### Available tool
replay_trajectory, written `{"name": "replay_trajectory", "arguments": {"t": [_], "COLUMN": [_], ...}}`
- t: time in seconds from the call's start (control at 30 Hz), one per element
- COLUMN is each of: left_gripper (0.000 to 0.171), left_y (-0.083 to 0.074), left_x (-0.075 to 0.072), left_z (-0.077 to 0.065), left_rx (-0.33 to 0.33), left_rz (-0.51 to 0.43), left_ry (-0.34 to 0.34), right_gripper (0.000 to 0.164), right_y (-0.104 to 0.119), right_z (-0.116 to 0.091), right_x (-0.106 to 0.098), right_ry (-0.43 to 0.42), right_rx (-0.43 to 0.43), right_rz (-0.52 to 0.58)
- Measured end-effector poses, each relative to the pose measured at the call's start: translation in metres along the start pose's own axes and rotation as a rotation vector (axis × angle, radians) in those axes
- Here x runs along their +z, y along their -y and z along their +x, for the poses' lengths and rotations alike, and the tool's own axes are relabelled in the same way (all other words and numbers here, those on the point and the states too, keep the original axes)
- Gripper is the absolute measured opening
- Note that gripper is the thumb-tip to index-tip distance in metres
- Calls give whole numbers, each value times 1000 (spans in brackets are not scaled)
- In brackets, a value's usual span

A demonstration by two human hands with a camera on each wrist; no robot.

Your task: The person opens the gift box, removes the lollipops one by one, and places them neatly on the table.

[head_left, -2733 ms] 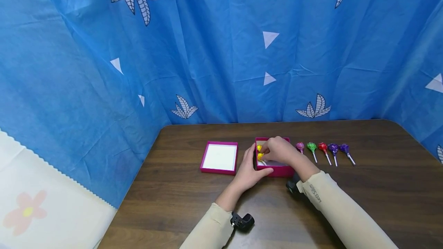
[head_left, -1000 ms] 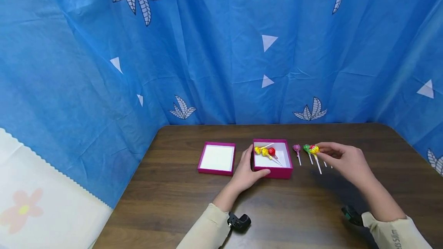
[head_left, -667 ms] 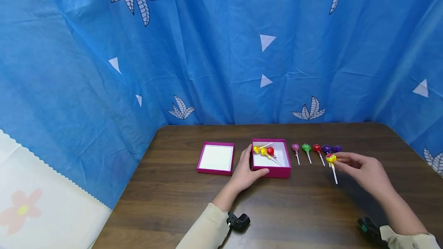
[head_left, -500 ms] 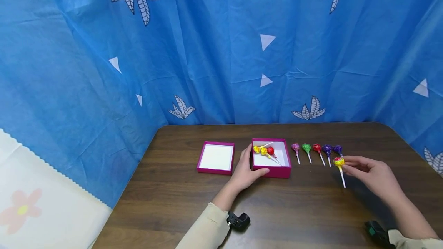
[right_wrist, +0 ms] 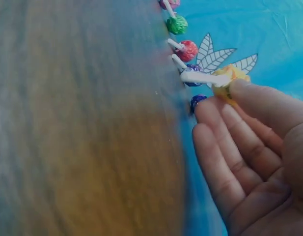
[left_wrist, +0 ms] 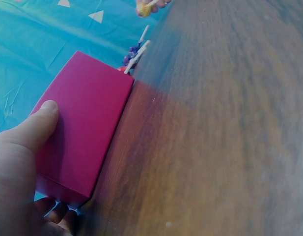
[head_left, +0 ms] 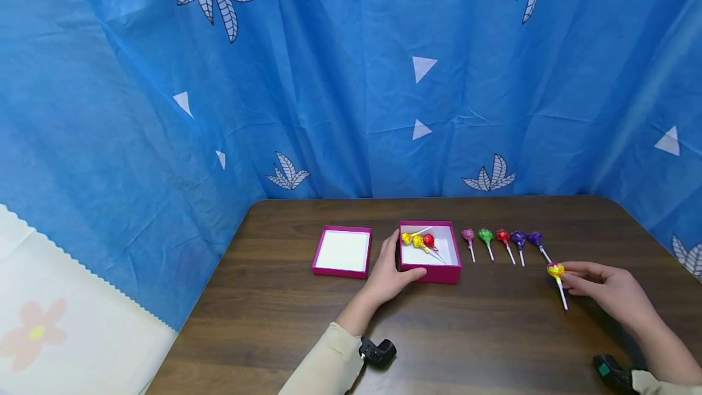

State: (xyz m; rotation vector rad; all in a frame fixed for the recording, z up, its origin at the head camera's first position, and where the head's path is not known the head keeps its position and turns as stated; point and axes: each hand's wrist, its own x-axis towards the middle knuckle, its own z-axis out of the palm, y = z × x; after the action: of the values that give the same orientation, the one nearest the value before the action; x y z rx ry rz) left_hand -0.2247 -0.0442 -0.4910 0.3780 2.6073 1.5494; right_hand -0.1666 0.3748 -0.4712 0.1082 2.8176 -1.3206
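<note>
My right hand (head_left: 611, 291) pinches a yellow lollipop (head_left: 556, 269) by its wrapped head between thumb and fingertips, its white stick slanting down toward me. In the right wrist view the thumb lies on the yellow lollipop (right_wrist: 231, 81) and the other fingers extend below it. My left hand (head_left: 386, 276) grips the near left corner of an open magenta box (head_left: 433, 274), thumb on the front wall and fingers along the left side. Inside the box lie two yellow lollipops (head_left: 418, 241) and a red lollipop (head_left: 429, 241).
Right of the box runs a row of lollipops: pink (head_left: 468, 234), green (head_left: 485, 234), red (head_left: 502, 235) and two purple ones (head_left: 518, 238). The magenta lid (head_left: 342, 251) lies left of the box, white inside up. A blue curtain (head_left: 340, 78) hangs behind the wooden table (head_left: 450, 346).
My right hand has come out of the box with the yellow lollipop, passed the row, and moved right and nearer to me. My left hand stays at the box.
</note>
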Motion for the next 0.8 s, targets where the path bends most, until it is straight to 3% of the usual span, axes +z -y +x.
{"name": "replay_trajectory", "arguments": {"t": [0.2, 0.8], "left_gripper": [101, 101], "left_y": [0, 0], "left_x": [0, 0], "left_z": [1, 2], "left_rx": [2, 2], "left_rz": [4, 3], "left_ry": [1, 6], "right_gripper": [63, 63], "right_y": [-4, -12], "right_z": [2, 7], "right_x": [-1, 1], "right_ry": [12, 7], "right_rx": [13, 28], "right_rz": [-67, -104]}}
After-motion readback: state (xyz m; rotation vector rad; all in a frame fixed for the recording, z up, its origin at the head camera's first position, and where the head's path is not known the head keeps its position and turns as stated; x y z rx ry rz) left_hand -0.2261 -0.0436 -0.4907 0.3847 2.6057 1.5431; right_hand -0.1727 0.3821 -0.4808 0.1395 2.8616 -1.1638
